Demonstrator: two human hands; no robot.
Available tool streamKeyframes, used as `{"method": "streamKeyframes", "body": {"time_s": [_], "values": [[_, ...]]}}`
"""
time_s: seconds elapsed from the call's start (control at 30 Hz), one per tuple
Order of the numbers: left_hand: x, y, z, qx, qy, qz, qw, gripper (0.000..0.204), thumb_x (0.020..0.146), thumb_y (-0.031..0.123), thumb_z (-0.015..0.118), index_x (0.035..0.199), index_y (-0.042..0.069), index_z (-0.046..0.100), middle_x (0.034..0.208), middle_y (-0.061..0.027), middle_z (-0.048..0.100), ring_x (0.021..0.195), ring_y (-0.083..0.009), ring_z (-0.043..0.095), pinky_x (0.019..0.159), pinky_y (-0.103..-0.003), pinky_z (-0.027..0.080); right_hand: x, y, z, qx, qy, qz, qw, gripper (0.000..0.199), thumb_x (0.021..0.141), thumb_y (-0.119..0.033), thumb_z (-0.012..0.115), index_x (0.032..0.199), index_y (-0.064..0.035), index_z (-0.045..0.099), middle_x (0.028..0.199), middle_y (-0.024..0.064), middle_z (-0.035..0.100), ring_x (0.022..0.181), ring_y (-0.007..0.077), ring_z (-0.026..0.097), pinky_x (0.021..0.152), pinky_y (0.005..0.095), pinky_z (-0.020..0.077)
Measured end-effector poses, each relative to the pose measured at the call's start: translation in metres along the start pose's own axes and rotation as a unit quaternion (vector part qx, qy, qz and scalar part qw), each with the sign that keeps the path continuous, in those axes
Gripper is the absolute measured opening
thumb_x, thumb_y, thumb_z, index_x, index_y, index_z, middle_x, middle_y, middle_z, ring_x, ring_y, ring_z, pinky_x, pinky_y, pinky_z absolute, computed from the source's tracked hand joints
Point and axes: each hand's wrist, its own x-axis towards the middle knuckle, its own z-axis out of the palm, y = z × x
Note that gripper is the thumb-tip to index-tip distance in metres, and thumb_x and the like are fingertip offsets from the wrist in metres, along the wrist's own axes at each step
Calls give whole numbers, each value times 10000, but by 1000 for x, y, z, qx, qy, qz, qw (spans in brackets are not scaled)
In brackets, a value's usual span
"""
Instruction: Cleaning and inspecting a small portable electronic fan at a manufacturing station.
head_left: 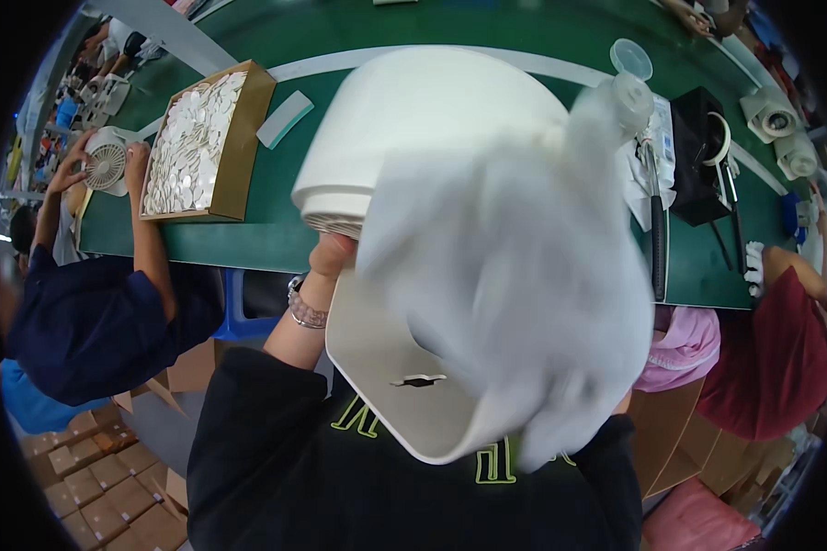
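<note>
A large white plastic appliance [423, 101] with a rounded housing fills the middle, close to the camera. Its upper part has a grille [333, 223] on the underside, and a pale flat base with a small dark slot [419, 380] shows below. My left hand [331, 254] is closed on it from beneath, beside the grille; most of its fingers are hidden. A pale grey-white cloth [515, 266], smeared by motion, covers the appliance's right side. My right hand is hidden behind the cloth, with only a bit of that arm showing at the cloth's lower right edge.
A cardboard box [257, 101] of small white pieces stands on the green table [276, 248], beside a pale block [286, 119]. Rightward are a clear cup [631, 60], a black-handled tool [658, 243] and a black bin [694, 161]. Co-workers sit on both sides; one handles a small fan [107, 163].
</note>
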Motion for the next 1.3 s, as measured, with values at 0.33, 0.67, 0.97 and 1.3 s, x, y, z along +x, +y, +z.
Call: {"method": "streamKeyframes", "body": {"time_s": [0.33,0.67,0.97,1.3], "values": [[-13,-12,11,-319,44,-17,947,852,686,471,747,1308,3,402,1248,-112,522,1114,-236,529,963,-382,423,64,15,-3,61,-149,-14,987,325,664,-109,624,969,3,644,1190,184,558,1071,304,548,980,351,361],[38,88,104,101,87,62,989,893,602,324,797,1269,23,286,1174,-109,477,1086,-201,508,938,-327,412,18,-4,6,118,121,345,923,362,847,-210,491,1121,10,574,1246,197,520,1134,284,503,911,344,404],[41,77,110,144,99,59,983,797,677,307,754,1278,28,311,1134,-133,515,1079,-190,517,896,-322,444,-29,1,59,566,311,209,734,389,938,-377,425,1135,-51,500,1007,124,584,747,246,586,656,291,475],[40,68,100,-118,109,-152,975,658,833,477,547,1266,-2,418,1169,-136,559,1047,-207,564,925,-333,442,-19,5,50,169,399,310,846,387,956,-403,385,1120,-60,462,1059,89,528,772,176,539,660,296,455]]}}
